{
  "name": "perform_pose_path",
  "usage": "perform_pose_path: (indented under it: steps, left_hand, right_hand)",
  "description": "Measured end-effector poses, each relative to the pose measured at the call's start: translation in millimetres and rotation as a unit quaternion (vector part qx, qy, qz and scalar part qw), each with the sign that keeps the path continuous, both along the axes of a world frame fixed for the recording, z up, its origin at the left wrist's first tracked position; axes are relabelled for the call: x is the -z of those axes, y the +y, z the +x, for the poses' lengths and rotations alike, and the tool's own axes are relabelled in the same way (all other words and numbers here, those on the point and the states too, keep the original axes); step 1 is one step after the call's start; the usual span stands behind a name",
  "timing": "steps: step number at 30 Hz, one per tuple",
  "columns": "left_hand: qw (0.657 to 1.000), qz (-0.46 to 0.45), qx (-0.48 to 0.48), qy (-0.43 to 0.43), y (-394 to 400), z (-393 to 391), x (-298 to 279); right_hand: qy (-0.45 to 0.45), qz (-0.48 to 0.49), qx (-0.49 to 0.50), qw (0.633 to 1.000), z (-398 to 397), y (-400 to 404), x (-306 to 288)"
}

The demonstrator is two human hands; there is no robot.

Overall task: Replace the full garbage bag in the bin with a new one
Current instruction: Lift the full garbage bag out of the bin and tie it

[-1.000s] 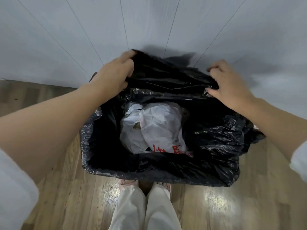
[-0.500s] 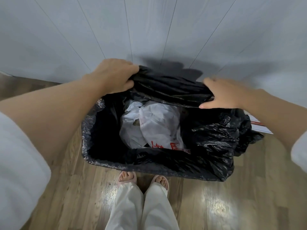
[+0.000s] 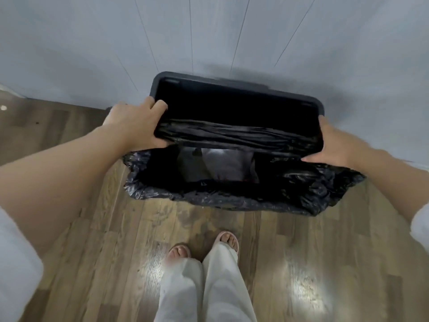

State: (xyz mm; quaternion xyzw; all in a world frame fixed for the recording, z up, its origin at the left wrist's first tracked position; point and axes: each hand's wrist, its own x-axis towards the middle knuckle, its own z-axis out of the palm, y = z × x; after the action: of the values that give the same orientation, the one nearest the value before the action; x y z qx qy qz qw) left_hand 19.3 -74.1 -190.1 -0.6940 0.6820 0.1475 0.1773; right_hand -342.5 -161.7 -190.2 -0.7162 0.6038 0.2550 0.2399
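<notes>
A dark grey bin stands against the wall, its bare far rim (image 3: 234, 81) showing. The black garbage bag (image 3: 209, 201) still drapes over the near and side rims. Its far edge is bunched into a band, pulled off the far rim and stretched between my hands. My left hand (image 3: 134, 124) grips the band's left end and my right hand (image 3: 336, 145) grips its right end. White crumpled rubbish (image 3: 222, 166) lies inside the bag, partly hidden under the band.
A pale panelled wall (image 3: 209, 31) rises directly behind the bin. The floor (image 3: 92, 252) is wood-patterned. My feet in sandals (image 3: 178, 252) and white trousers (image 3: 204, 293) are just in front of the bin.
Both hands have drawn the bag's far edge off the bin's far rim and toward me, baring that rim. The bunched edge now covers more of the white rubbish.
</notes>
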Motion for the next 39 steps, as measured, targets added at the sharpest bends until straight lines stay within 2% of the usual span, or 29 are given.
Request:
perform_pose_path:
  steps: [2,4,7,9,11,12,14,15,19,22,24,25,26,28,29,30,34,36,39]
  left_hand:
    - [0.999,0.005,-0.037,0.028,26.5,-0.6,7.3]
    - [0.999,0.037,-0.031,0.025,53.0,-4.0,13.8]
    - [0.997,0.08,0.002,-0.005,90.1,-9.3,25.8]
    - [0.999,0.037,0.005,-0.036,108.2,-13.9,30.5]
    - [0.998,-0.032,-0.056,-0.014,119.7,-19.8,32.5]
    - [0.992,-0.055,-0.116,0.02,122.5,-23.3,31.5]
    - [0.954,-0.083,-0.273,0.088,125.8,-25.2,33.8]
    - [0.938,-0.071,-0.327,0.088,124.7,-23.6,35.5]
    - [0.929,-0.013,-0.365,0.051,123.8,-20.0,28.3]
    - [0.911,0.008,-0.396,0.112,127.2,-18.4,22.4]
    - [0.877,0.021,-0.449,0.171,128.8,-23.1,14.9]
    - [0.849,0.03,-0.485,0.209,128.5,-27.7,10.3]
    - [0.8,0.053,-0.531,0.275,127.6,-34.0,5.8]
    - [0.665,0.135,-0.608,0.412,125.6,-48.3,-3.8]
    - [0.617,0.173,-0.622,0.451,123.8,-55.9,-6.9]
    - [0.593,0.203,-0.618,0.475,121.8,-62.7,-7.6]
    - [0.573,0.26,-0.567,0.532,112.0,-101.5,-13.7]
    - [0.562,0.282,-0.535,0.565,107.2,-120.0,-18.0]
    - [0.516,0.271,-0.522,0.623,100.2,-132.9,-20.8]
  right_hand:
    - [-0.006,0.049,0.051,0.997,-5.3,24.6,5.1]
    - [0.022,0.068,0.073,0.995,-6.3,45.3,3.7]
    - [0.144,0.021,-0.038,0.989,-8.1,69.2,-1.5]
    - [0.166,0.008,-0.078,0.983,-10.2,81.0,-1.0]
    - [0.121,0.009,-0.062,0.991,-13.9,91.7,3.3]
    - [0.079,0.01,-0.028,0.996,-16.1,96.6,4.0]
    - [-0.025,0.017,0.064,0.997,-21.6,105.0,5.3]
    - [-0.064,0.014,0.107,0.992,-23.8,107.1,7.3]
    - [-0.117,0.059,0.279,0.951,-26.9,111.6,16.0]
    - [-0.114,0.165,0.349,0.915,-25.9,114.8,4.8]
    - [-0.124,0.209,0.392,0.887,-22.7,117.0,-6.3]
    - [-0.136,0.221,0.409,0.875,-20.6,119.4,-11.3]
    - [-0.155,0.234,0.428,0.859,-17.8,122.5,-18.0]
    - [-0.201,0.268,0.476,0.813,-12.7,129.7,-29.4]
    - [-0.224,0.28,0.491,0.794,-8.8,134.3,-35.4]
    - [-0.242,0.287,0.498,0.782,-4.1,138.8,-39.9]
    - [-0.298,0.352,0.51,0.726,27.3,153.0,-44.7]
    - [-0.291,0.374,0.5,0.725,45.6,158.2,-39.6]
    - [-0.289,0.412,0.483,0.716,72.3,165.3,-40.3]
